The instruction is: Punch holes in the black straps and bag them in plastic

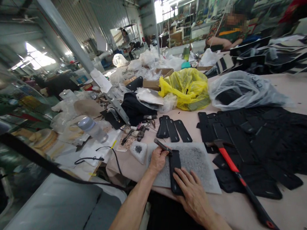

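My left hand (158,160) is closed around a short, dark, bar-shaped tool (162,145), its exact kind unclear. The tool's right end sits at the top end of a narrow black padded piece (175,168). My right hand (190,189) lies flat over the lower right side of that piece, fingers stretched out. Beneath it is a pale, scuffed cutting board (207,170), grey with marks in the middle. Several similar black pieces (172,130) lie just beyond the board. A hammer (236,168) with a red and black handle rests to the right.
Many black pieces (250,138) are piled on the right. Behind are a yellow plastic bag (185,87) and a clear bag (247,89). On the left are a white block (139,151), small metal tools (138,133) and a plastic bottle (92,128). A person (227,32) sits across the table.
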`<action>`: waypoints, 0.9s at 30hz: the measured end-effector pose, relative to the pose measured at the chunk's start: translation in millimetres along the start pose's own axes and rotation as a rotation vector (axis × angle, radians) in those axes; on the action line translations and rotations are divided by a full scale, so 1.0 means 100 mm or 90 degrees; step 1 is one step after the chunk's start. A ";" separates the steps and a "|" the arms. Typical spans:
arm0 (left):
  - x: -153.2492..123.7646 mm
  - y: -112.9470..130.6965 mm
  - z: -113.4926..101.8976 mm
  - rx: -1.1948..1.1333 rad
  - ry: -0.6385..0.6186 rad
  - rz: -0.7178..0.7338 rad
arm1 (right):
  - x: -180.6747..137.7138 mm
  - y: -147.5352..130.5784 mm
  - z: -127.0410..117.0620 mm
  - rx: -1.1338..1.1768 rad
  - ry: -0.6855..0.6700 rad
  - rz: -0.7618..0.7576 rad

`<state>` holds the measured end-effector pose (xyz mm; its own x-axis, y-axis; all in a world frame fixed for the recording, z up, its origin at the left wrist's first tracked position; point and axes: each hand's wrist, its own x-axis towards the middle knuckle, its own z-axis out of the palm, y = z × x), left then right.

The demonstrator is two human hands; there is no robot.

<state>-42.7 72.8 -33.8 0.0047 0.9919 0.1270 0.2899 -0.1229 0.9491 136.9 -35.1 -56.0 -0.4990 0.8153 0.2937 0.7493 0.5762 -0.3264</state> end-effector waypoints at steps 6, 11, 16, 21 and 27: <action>-0.01 -0.02 -0.01 -0.003 -0.004 0.009 | 0.00 0.01 0.00 0.002 -0.001 0.003; 0.02 -0.08 -0.02 -0.034 -0.030 0.004 | -0.01 0.01 -0.01 0.009 0.001 0.004; 0.03 -0.11 -0.02 -0.062 -0.041 -0.027 | -0.01 0.02 -0.01 0.015 -0.002 0.011; 0.02 -0.06 -0.02 -0.148 -0.025 -0.067 | -0.01 0.03 -0.01 0.016 0.004 0.003; 0.02 -0.09 -0.01 -0.125 -0.023 -0.060 | -0.01 0.02 -0.01 0.017 0.009 0.004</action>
<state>-46.1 76.2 -41.8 0.0216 0.9994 0.0280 0.0985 -0.0300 0.9947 139.5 -34.3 -56.0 -0.4889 0.8177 0.3037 0.7400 0.5732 -0.3520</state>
